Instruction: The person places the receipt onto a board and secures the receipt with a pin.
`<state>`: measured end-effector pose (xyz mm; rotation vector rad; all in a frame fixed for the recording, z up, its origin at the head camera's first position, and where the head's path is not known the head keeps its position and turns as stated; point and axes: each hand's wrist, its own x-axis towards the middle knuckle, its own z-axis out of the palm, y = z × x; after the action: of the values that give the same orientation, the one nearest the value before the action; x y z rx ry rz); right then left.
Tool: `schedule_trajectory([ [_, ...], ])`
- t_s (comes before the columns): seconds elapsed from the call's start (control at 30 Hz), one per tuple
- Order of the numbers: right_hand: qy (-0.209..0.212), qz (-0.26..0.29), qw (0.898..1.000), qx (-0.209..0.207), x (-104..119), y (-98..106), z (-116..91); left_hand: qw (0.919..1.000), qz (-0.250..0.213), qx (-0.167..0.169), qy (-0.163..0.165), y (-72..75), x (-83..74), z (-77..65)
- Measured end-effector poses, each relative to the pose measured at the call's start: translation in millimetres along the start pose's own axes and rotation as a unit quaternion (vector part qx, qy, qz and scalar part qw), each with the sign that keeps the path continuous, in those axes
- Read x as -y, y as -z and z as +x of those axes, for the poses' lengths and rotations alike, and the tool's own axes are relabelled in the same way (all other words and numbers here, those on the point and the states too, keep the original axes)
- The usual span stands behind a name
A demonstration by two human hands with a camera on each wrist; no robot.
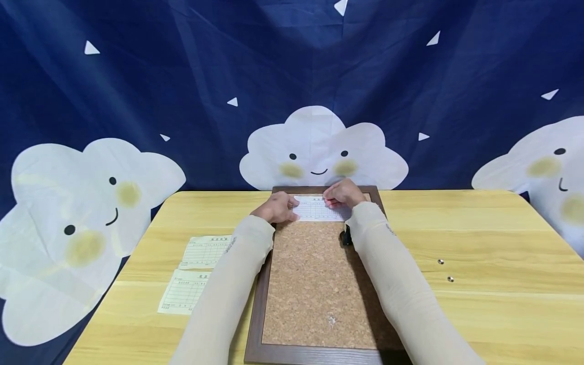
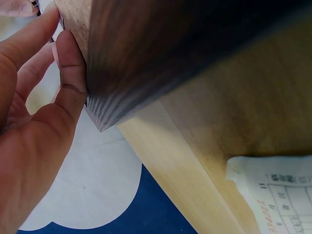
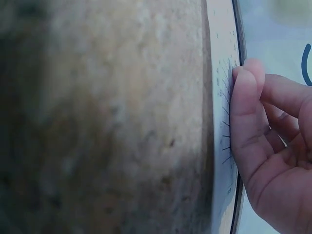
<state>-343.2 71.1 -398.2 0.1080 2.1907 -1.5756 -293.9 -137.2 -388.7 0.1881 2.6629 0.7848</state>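
A white printed form slip (image 1: 312,209) lies across the top of a cork board (image 1: 315,284) with a dark brown wooden frame (image 1: 259,319). My left hand (image 1: 277,208) rests at the slip's left end, its fairly straight thumb and fingers (image 2: 70,58) pressing there beside the frame. At the slip's upper edge, right of its middle, my right hand (image 1: 344,194) pinches a small thumbtack, mostly hidden between thumb and forefinger. In the right wrist view, those fingertips (image 3: 245,85) are right at the paper's surface.
Two more form slips, an upper one (image 1: 205,252) and a lower one (image 1: 184,291), lie left of the board, partly behind my left sleeve. On the right are two small shiny tacks, one (image 1: 440,261) behind the other (image 1: 450,279). A blue cloud-printed curtain (image 1: 205,76) hangs behind the table.
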Motion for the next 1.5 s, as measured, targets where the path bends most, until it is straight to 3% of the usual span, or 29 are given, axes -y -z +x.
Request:
schedule_trajectory([
  [0.43, -0.018, -0.010, 0.999, -0.029, 0.5, -1.7, 1.9, 0.9996, 0.025, -0.005, -0.011, 1.0, 0.6, 0.2],
  [1.2, -0.005, 0.000, 0.999, -0.044, -0.3, -4.2, -0.3, 1.0000, 0.005, -0.002, 0.002, 0.4, 1.2, 0.9],
  [1.5, -0.009, -0.036, 0.997, -0.067, -1.4, -4.9, -0.5, 0.9999, 0.011, -0.006, 0.008, -1.3, -0.1, 1.8],
])
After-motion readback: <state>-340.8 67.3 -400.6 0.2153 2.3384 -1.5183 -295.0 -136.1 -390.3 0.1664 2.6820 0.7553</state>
